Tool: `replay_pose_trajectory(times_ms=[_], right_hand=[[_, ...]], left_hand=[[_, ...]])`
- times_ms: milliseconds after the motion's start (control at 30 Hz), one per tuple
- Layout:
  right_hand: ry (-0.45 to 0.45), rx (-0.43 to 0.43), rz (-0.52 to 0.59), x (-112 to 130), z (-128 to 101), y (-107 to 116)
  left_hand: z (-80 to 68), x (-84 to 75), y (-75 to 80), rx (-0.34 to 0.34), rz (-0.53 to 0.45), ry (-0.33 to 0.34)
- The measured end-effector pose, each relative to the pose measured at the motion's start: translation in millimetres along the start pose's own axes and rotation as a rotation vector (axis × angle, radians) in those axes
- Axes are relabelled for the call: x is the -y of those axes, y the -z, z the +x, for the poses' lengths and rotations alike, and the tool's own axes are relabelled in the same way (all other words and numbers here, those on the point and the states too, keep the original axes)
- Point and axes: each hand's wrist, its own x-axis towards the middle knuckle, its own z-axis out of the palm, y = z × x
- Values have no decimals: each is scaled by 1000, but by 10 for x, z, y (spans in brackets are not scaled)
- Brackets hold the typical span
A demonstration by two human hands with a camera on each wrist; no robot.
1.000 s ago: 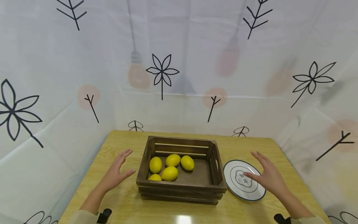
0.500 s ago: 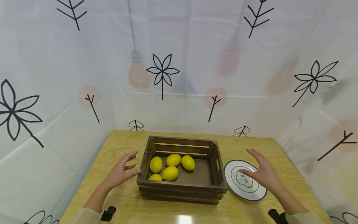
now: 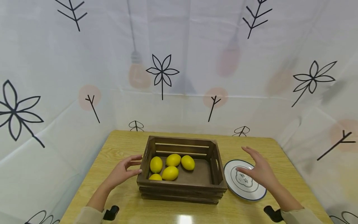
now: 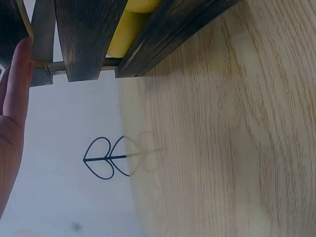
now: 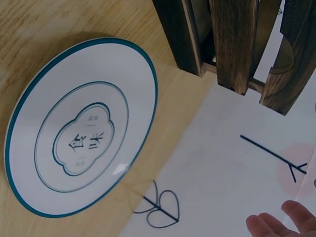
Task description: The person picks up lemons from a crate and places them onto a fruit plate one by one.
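Wooden crate (image 3: 181,183): dark slatted box standing near the middle of the desk (image 3: 123,143), long side facing the person, a cut-out handle in each end wall. It holds five lemons (image 3: 170,173), all gathered in the left half of the floor; the right half of the floor shows bare. In the left wrist view, a yellow lemon (image 4: 129,27) shows through the gaps between the slats.

Left hand (image 3: 123,171): open, fingers spread and slightly bent, holding nothing. It is raised just beside the crate's left end wall, with the fingertips at or very near the upper edge; whether they touch the wood cannot be told.

Right hand (image 3: 258,172): open, fingers spread, holding nothing. It hovers over the plate, apart from the crate's right end wall.

Plate (image 3: 243,180): white, round, with a dark blue-green rim line and a cloud-shaped mark with characters at its centre. It lies flat on the desk just beside the crate's right end; in the right wrist view the plate (image 5: 79,128) lies close to the crate's corner but not against it.

Surroundings: a white cloth (image 3: 179,62) printed with black leaf and twig figures hangs behind and to both sides of the desk. A pale sleeve (image 3: 86,216) covers the left forearm.
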Motion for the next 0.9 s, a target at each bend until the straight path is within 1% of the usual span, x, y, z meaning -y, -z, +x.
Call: replay_pose_trajectory(times_ms=[100, 267, 433, 700, 900], right_hand=[[1, 4, 10, 4, 5, -19], [22, 7, 20, 7, 31, -50], [24, 11, 35, 45, 83, -55], [21, 31, 85, 117, 144, -60], [-18, 47, 119, 135, 188, -67]], left_hand=[[-1, -12, -8, 15, -31, 10], [1, -29, -14, 40, -65, -4], [-1, -27, -19, 34, -79, 16], [-8, -10, -23, 31, -85, 13], [-6, 1, -26, 29, -85, 9]])
